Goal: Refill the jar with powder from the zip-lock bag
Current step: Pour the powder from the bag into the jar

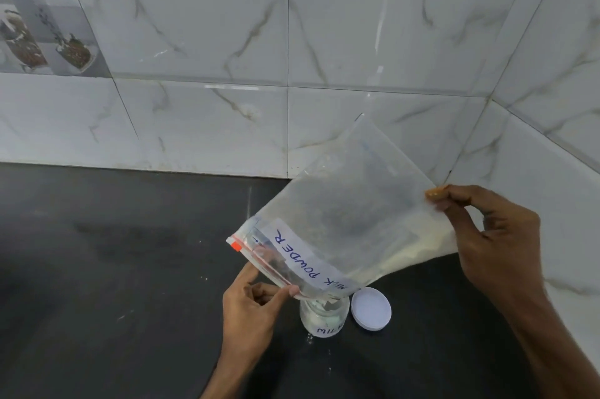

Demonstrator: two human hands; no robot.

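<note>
A clear zip-lock bag (344, 213) labelled "MILK POWDER" hangs tilted, mouth down, over a small open glass jar (323, 317) on the black counter. Pale powder lies along the bag's lower right edge. My right hand (487, 236) pinches the bag's raised bottom corner. My left hand (253, 304) pinches the bag's zip edge just left of the jar, holding the mouth over the jar's opening. The jar has a white label and some powder inside; its rim is partly hidden by the bag.
The jar's white lid (371, 308) lies upside down on the counter (113, 268) just right of the jar. Marble-patterned tiled walls (194, 122) meet in a corner behind the bag. A few powder specks dot the counter near the jar.
</note>
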